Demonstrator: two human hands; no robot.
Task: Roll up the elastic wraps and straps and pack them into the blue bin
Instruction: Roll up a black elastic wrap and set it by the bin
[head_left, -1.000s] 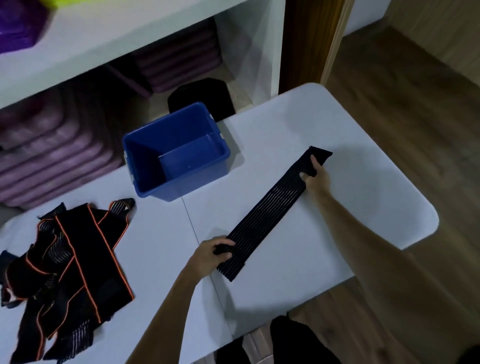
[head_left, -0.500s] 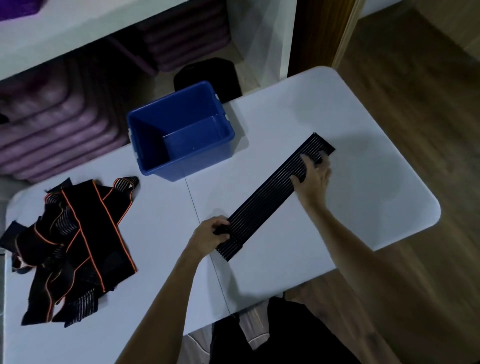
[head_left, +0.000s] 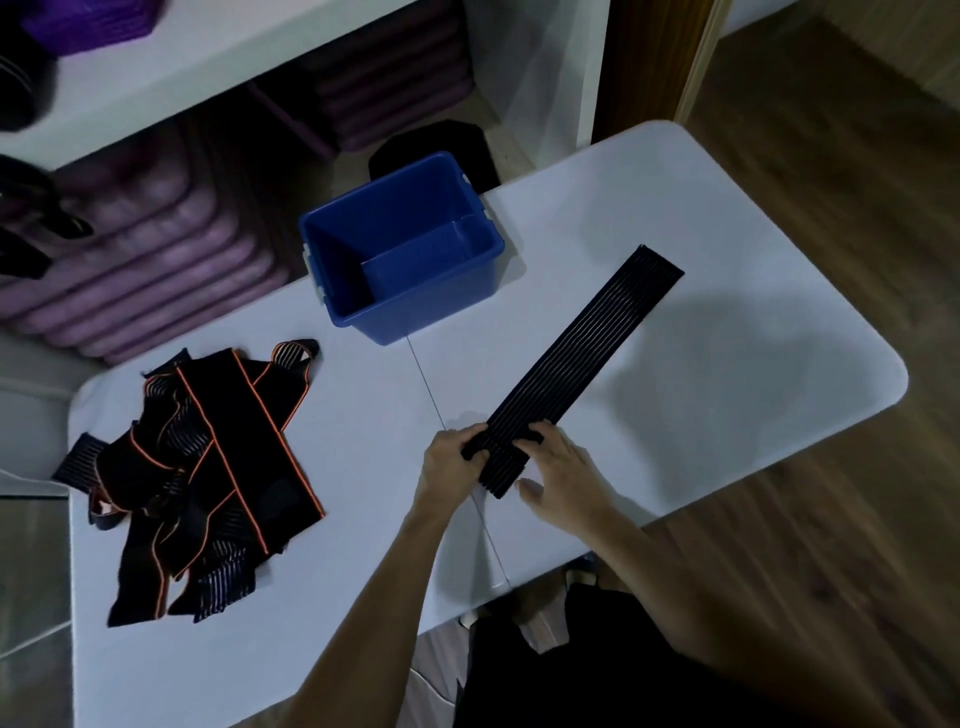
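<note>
Both hands — left hand (head_left: 451, 457), right hand (head_left: 563, 470) — pinch the black ribbed elastic wrap's (head_left: 584, 358) near end in curled fingers; a loose first turn could telescope or spring open.

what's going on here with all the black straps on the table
A person is starting to roll a long black elastic wrap laid flat on the white table. Both hands work its near end: the left hand pinches the edge and the right hand has fingertips on it. The blue bin looks empty, and a pile of orange-trimmed straps waits at the left.
</note>
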